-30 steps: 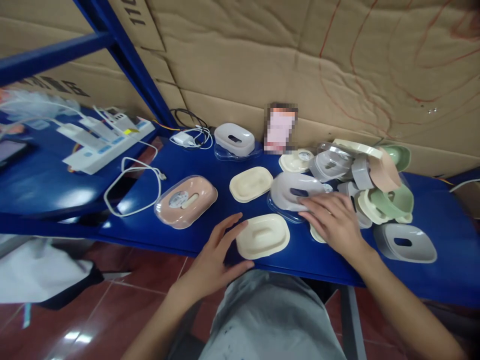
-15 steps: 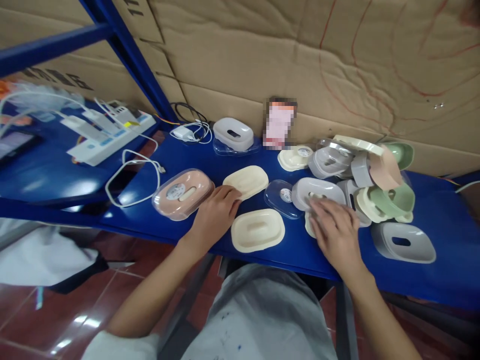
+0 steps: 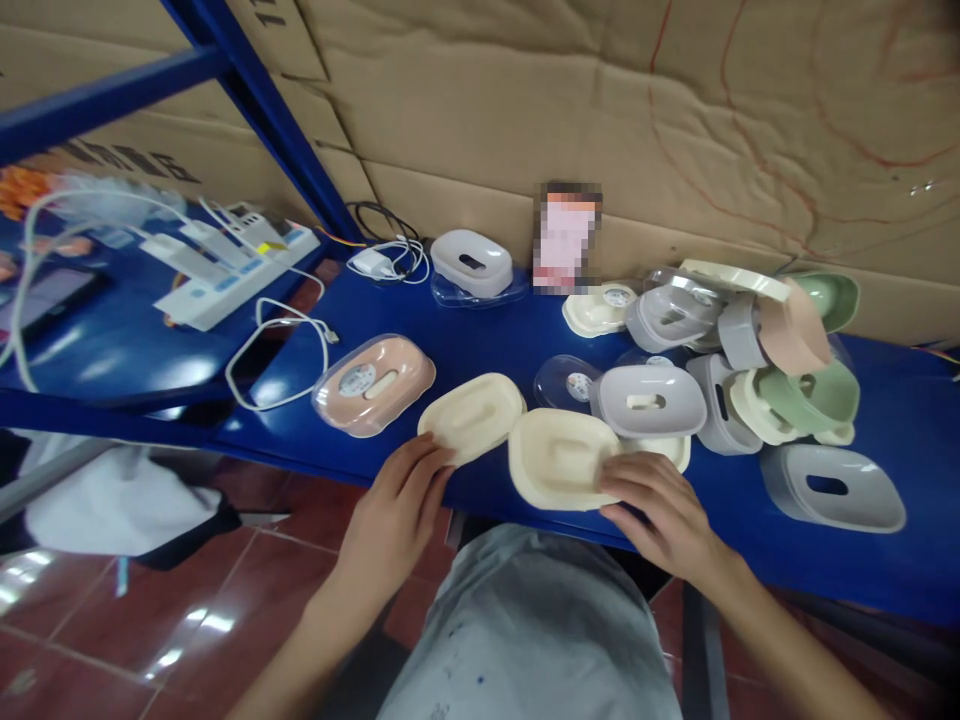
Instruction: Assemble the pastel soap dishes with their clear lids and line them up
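Observation:
My left hand (image 3: 397, 500) pinches the near edge of a cream oval soap dish tray (image 3: 478, 412), which lies slightly turned. A second cream tray (image 3: 551, 460) has its right end between the thumb and fingers of my right hand (image 3: 664, 510). The two trays meet or nearly meet at their sides. Beyond my right hand is a pale grey soap dish (image 3: 686, 400) with an oblong slot, partly over another cream piece (image 3: 679, 452). A clear lid (image 3: 555, 385) with a round label lies beside it. To the left rests a pink soap dish (image 3: 401, 365) under a clear lid.
Grey, green, pink and cream soap dish parts (image 3: 795, 330) are heaped on the right of the blue table (image 3: 360, 450). A grey dish (image 3: 862, 490) stands at the right front. A phone (image 3: 566, 240) leans on the cardboard (image 3: 465, 100). The power strip (image 3: 225, 285) and cables are at left.
My left hand has drawn its cream tray nearer. My right hand has left the grey soap dish and grips the second tray, which now sits farther right.

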`<state>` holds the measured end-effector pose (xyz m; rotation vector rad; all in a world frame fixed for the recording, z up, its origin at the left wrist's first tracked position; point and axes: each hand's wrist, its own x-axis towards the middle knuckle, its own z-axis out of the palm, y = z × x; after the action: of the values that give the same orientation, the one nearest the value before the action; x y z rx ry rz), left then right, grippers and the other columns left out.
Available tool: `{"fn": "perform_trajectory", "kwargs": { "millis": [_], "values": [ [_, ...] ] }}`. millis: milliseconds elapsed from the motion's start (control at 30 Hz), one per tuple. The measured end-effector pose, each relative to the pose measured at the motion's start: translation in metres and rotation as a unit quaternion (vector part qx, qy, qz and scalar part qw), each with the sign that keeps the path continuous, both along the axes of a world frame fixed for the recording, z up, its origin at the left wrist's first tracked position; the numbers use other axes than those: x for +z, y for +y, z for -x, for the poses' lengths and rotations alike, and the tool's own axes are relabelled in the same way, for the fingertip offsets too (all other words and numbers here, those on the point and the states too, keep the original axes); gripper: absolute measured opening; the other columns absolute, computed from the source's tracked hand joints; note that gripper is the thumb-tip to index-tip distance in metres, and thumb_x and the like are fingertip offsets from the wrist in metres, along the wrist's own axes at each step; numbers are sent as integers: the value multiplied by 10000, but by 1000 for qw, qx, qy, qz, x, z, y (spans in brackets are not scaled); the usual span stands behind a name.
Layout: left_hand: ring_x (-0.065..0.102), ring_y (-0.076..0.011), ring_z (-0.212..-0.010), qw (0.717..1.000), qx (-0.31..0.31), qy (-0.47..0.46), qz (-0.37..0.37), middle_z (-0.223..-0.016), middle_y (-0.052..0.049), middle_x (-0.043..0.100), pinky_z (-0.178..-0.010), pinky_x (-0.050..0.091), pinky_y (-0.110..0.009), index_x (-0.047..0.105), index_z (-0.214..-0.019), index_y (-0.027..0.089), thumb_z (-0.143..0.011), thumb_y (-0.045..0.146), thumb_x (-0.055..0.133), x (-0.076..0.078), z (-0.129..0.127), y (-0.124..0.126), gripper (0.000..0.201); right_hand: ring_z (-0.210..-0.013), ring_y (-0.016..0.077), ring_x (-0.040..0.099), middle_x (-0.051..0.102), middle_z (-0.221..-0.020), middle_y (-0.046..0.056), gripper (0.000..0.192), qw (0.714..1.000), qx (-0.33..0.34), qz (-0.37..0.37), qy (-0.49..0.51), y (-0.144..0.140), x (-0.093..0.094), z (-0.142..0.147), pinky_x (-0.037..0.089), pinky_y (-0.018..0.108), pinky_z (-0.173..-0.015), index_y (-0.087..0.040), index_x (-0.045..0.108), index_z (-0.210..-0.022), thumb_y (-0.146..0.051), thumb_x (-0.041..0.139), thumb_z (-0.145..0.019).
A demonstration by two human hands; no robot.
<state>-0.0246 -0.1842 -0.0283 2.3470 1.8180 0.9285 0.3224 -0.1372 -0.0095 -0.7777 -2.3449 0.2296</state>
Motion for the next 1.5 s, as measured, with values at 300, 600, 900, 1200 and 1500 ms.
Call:
{"fn": "perform_trajectory", "kwargs": {
  "millis": [300,600,900,1200,1500],
  "values": [
    [720,-254,-1204,997,44,-69,5,-1257,-73,713,-1093,576,-416,668,-1211,225,-1092,227,601,6,20,-16,136,-1106,241,726,784,-1127,83,181,990,8,-63,-127,-3,-8,10,559,429,-997,-161,702,-1223,-167,658,-1047],
    [656,-337,-1269,998,-20,19,-50,-1331,-156,660,-1060,567,-524,632,-1335,189,-1059,165,628,-5,-8,1,277,-1297,291,674,748,-1322,139,385,978,-134,-103,-119,5,1,-11,454,468,-1142,-182,645,-1403,-251,709,-1030],
    [676,-274,-1221,985,-161,-53,-21,-1336,-141,644,-1002,652,-426,622,-1339,199,-1034,203,703,-19,-46,-4,316,-1089,211,741,818,-1174,35,488,971,-193,-110,-87,-20,9,-7,369,470,-1162,-294,645,-1463,-77,652,-1027],
    [467,-359,-1528,979,-196,-35,-47,-1560,-181,523,-1179,559,-547,626,-1370,197,-1021,213,728,-25,-40,3,363,-1235,188,669,791,-1295,24,379,988,-11,-34,-149,-29,-4,22,323,443,-1273,-205,679,-1420,-96,526,-1091],
    [539,-332,-1483,976,-210,-58,-2,-1483,-164,614,-1167,576,-517,635,-1273,190,-1022,197,706,-17,-41,6,261,-1364,243,639,750,-1392,78,322,983,1,-64,-171,-21,2,11,408,468,-1239,-163,679,-1386,-257,622,-1083]
  ]
}}
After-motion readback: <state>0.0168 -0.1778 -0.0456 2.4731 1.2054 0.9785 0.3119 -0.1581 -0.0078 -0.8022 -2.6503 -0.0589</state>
